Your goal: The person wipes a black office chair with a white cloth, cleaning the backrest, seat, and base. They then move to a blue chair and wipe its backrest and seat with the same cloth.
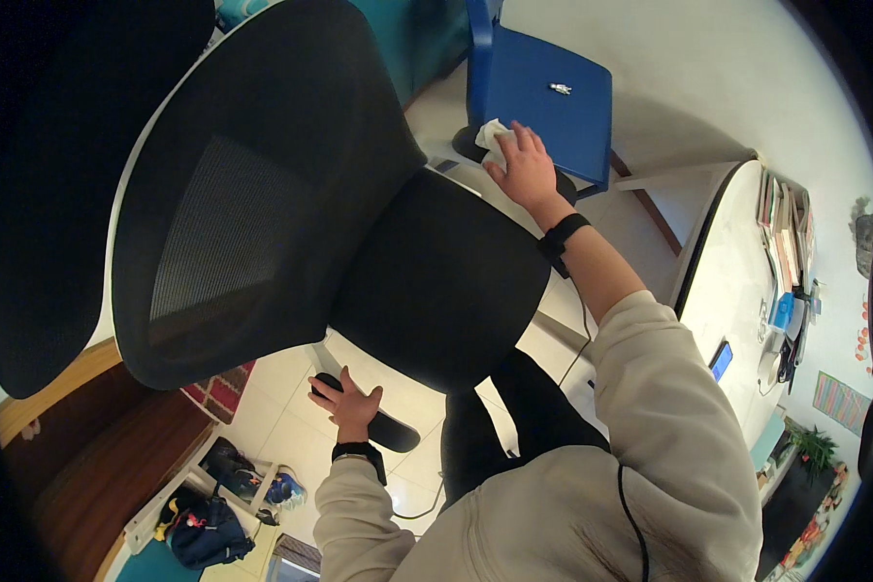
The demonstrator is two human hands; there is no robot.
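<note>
A black office chair with a mesh backrest (218, 233) and a dark seat (444, 284) stands in front of me. In my right hand (527, 167) is a crumpled white tissue or cloth (490, 134), pressed against the chair's far armrest (467, 145). Part of that armrest is hidden under the hand and the tissue. My left hand (354, 409) lies over the near armrest (396, 433) with its fingers spread and nothing held. Both wrists wear black bands.
Beyond my right hand is a blue chair (538, 94) with a small silvery object (560, 89) on its seat. A white desk (727, 269) at right carries books (784, 225) and a phone (721, 360). A cable (586, 335) hangs near the seat. Bags (207, 531) and shoes (286, 486) are at lower left.
</note>
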